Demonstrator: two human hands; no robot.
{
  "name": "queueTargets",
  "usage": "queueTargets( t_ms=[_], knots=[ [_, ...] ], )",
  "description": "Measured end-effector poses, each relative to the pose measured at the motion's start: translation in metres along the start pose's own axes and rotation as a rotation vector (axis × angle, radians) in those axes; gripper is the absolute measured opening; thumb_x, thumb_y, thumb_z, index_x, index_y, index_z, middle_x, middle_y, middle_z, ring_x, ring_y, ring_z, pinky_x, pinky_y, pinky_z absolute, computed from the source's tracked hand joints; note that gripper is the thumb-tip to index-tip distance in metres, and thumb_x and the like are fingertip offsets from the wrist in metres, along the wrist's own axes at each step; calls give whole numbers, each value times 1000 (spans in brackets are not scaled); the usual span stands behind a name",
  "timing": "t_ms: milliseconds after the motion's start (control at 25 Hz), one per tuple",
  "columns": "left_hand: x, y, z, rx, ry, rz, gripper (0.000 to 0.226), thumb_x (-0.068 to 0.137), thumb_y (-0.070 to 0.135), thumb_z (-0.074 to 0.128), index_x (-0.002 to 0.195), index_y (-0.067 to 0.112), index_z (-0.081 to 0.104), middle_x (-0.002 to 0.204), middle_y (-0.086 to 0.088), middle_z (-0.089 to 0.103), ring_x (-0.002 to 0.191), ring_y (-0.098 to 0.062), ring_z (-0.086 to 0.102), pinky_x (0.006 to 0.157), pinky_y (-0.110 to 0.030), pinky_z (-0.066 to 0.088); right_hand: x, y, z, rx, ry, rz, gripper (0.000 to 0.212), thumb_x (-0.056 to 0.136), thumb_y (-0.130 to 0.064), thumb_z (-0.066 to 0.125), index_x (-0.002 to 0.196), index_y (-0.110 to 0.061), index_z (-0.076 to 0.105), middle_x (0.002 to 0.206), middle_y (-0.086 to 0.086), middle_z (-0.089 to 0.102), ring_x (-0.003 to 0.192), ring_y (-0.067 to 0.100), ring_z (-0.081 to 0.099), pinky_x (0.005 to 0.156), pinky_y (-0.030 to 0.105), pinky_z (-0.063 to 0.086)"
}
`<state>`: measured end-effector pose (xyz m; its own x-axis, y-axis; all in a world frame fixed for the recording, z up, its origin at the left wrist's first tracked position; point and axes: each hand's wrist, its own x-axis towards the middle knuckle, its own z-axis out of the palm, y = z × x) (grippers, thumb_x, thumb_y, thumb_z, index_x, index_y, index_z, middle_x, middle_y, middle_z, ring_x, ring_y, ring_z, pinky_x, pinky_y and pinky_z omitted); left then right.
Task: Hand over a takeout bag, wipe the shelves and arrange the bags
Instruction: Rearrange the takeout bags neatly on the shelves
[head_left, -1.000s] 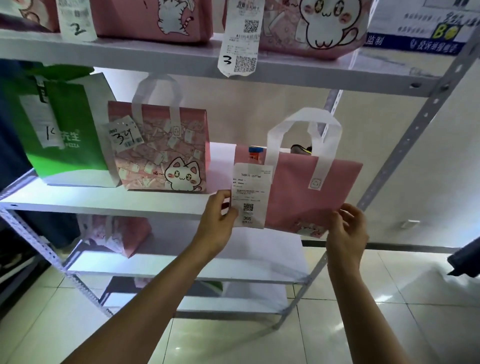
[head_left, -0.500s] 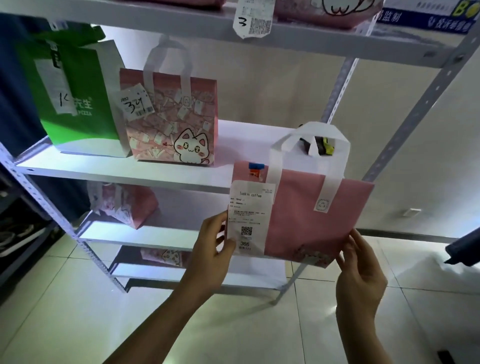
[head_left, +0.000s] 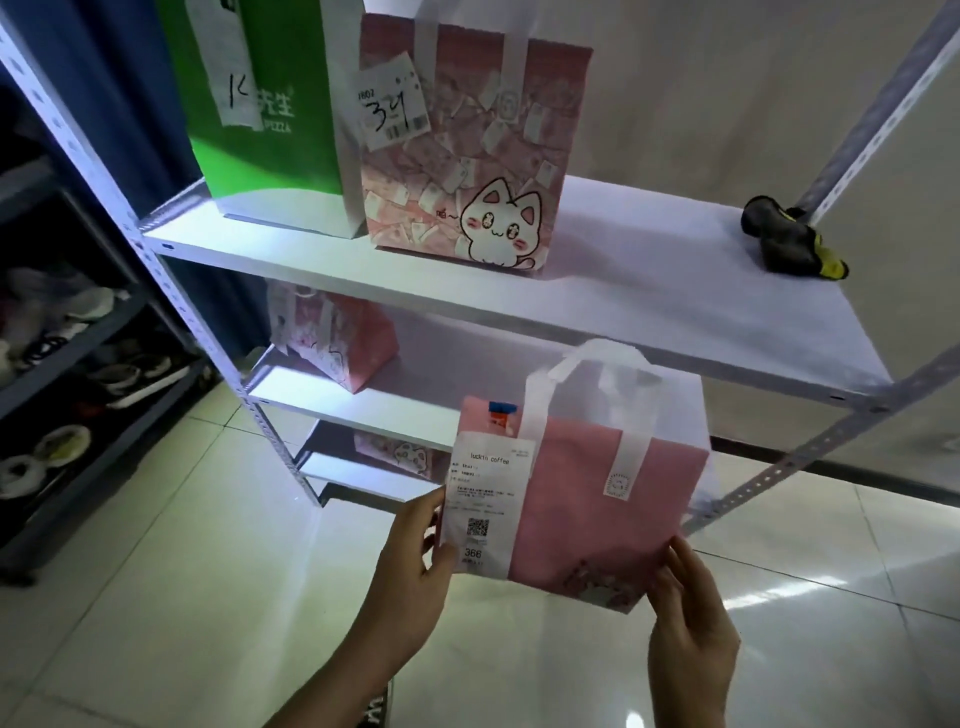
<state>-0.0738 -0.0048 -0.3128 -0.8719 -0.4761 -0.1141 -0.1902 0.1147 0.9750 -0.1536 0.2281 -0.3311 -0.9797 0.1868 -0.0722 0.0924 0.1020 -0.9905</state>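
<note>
A pink takeout bag (head_left: 597, 499) with white handles and a long receipt marked 366 hangs in the air in front of the white shelf rack (head_left: 649, 306). My left hand (head_left: 410, 566) grips its lower left edge by the receipt. My right hand (head_left: 691, 618) holds its lower right corner from below. On the middle shelf stand a green bag (head_left: 270, 156) and a pink cat bag (head_left: 467, 156) tagged 34. A black and yellow cloth (head_left: 789, 239) lies at that shelf's far right.
Lower shelves carry two more pink bags (head_left: 337, 343), (head_left: 400, 454). A dark rack with shoes (head_left: 67, 364) stands on the left. Shiny tiled floor (head_left: 182, 571) spreads below, and a perforated rack post (head_left: 810, 457) slants on the right.
Both hands have brought the pink bag off the middle shelf, down and toward me. The view has tilted down, so the top shelf is out of frame.
</note>
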Motion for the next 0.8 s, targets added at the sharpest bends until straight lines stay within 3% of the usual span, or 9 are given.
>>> queueTargets(
  t_ms=[120, 160, 240, 320, 400, 520, 680, 800],
  knots=[
    [14, -34, -17, -8, 52, -78, 44, 98, 7, 53, 124, 44, 50, 128, 12, 57, 121, -8, 55, 90, -16, 52, 2, 17, 37, -83, -47, 52, 65, 94, 8, 61, 106, -55, 72, 118, -9, 74, 111, -7, 65, 94, 17, 54],
    [22, -44, -22, -14, 70, -94, 44, 98, 6, 53, 125, 42, 50, 129, 11, 56, 122, -9, 55, 89, -15, 52, 6, 21, 51, -103, -73, 73, 68, 94, 6, 61, 104, -61, 70, 116, -16, 74, 106, -14, 64, 91, 14, 53],
    [46, -62, -34, -16, 101, -101, 44, 98, 6, 52, 129, 37, 51, 130, 11, 56, 121, -7, 55, 91, -18, 53, 19, 30, 82, -125, -134, 94, 62, 97, -3, 62, 110, -63, 68, 115, -24, 72, 104, -13, 64, 94, 26, 52],
    [72, -75, -45, -23, 123, -116, 44, 99, 5, 51, 132, 33, 51, 131, 11, 56, 119, -2, 55, 93, -22, 54, 34, 39, 112, -138, -161, 97, 46, 100, -14, 61, 125, -54, 65, 125, -13, 68, 109, 2, 66, 96, 35, 52],
    [98, -88, -54, -27, 134, -116, 46, 98, 2, 49, 134, 31, 50, 131, 11, 55, 115, 3, 55, 90, -18, 53, 50, 44, 142, -168, -184, 63, 41, 102, -22, 58, 134, -47, 61, 130, -2, 62, 113, 14, 64, 92, 33, 52],
    [141, -102, -65, -9, 115, -104, 52, 95, -3, 49, 133, 32, 50, 126, 17, 59, 114, 4, 55, 82, -8, 49, 77, 46, 181, -186, -191, 32, 36, 104, -32, 54, 137, -46, 58, 132, -2, 62, 116, 18, 61, 91, 30, 48],
    [204, -117, -75, 18, 58, -59, 56, 92, -5, 48, 132, 34, 50, 115, 28, 65, 104, 11, 60, 74, -7, 49, 115, 54, 223, -181, -228, -5, 40, 103, -30, 55, 142, -36, 54, 136, 2, 62, 121, 25, 61, 100, 47, 54],
    [244, -130, -76, 39, 45, -44, 61, 88, -8, 45, 133, 34, 51, 116, 21, 67, 106, 7, 61, 75, -10, 51, 137, 66, 249, -244, -258, 1, 45, 102, -28, 59, 145, -35, 49, 137, 3, 60, 121, 24, 61, 104, 53, 51]
  ],
)
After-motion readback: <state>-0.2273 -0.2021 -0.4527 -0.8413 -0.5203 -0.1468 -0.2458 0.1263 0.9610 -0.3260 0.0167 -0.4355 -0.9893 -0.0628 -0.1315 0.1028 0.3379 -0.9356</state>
